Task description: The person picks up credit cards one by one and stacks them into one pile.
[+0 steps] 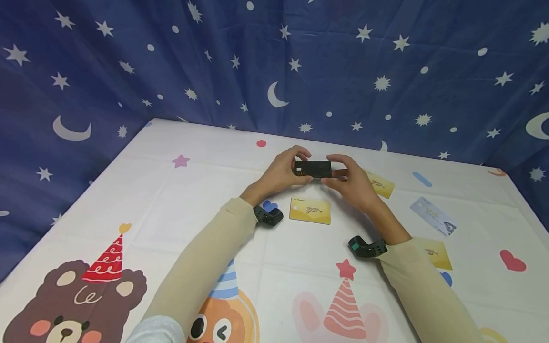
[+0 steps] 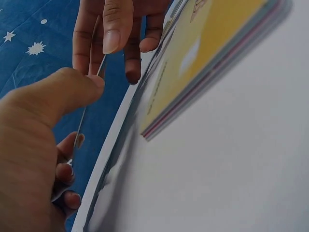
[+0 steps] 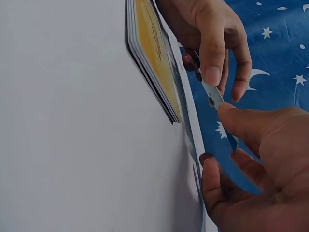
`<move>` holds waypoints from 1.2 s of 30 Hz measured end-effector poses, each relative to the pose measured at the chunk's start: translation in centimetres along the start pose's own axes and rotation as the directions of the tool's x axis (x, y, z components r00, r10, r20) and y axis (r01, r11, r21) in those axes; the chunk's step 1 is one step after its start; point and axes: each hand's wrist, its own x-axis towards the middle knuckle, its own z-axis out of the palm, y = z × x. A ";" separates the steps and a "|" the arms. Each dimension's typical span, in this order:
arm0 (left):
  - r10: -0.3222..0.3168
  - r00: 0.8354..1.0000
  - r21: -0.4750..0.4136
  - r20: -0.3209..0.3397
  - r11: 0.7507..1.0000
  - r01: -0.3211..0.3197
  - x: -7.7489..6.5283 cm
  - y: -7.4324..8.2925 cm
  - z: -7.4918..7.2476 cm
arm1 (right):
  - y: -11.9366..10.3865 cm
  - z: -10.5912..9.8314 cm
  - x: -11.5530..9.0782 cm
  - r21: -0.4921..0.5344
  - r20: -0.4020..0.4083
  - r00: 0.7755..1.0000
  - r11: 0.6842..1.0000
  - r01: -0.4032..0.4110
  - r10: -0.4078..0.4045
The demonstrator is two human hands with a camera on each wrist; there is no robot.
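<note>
A black card point(image 1: 315, 167) with "VIP" lettering is held up above the table between both hands. At its left end, my left hand point(image 1: 283, 169) pinches it between thumb and fingers. The right hand point(image 1: 352, 183) grips the opposite end. Seen from the left wrist, the card point(image 2: 83, 123) is nearly edge-on, the left thumb point(image 2: 79, 92) against one face. Just below the hands lies a gold card point(image 1: 310, 211), topping a stack whose layered edges show in both wrist views. The right wrist view has the held card point(image 3: 212, 94) tilted between the hands.
Right of the stack lie another gold card point(image 1: 381, 185), partly behind the right hand, a silver VIP card point(image 1: 434, 216), and a gold card point(image 1: 438, 254) partly covered by the right sleeve. A white printed cloth point(image 1: 171, 200) covers the table. A blue starry curtain point(image 1: 240, 57) hangs behind.
</note>
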 end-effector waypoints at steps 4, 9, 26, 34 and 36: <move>0.016 1.000 -0.020 -0.006 1.000 -0.016 0.0 0.0 0.0 | 0.0 -0.2 0.0 -0.022 -0.001 1.000 1.000 0.016 -0.016; 0.000 0.999 -0.038 0.043 0.999 0.001 -0.1 0.2 -0.4 | 0.1 -0.3 0.0 0.002 -0.019 0.999 0.999 0.047 -0.047; 0.014 0.996 0.008 0.083 1.000 -0.015 -1.0 2.1 -3.4 | -1.1 -2.0 -1.1 0.096 -0.040 0.996 0.991 0.089 -0.086; -0.005 0.995 0.000 0.099 1.000 0.005 -2.2 3.0 -4.2 | -1.5 -2.4 -2.1 0.101 -0.020 0.994 0.989 0.111 -0.109; -0.001 0.996 -0.010 0.094 1.000 0.002 -2.5 3.3 -4.3 | -1.7 -2.4 -2.4 0.104 -0.008 0.994 0.988 0.113 -0.113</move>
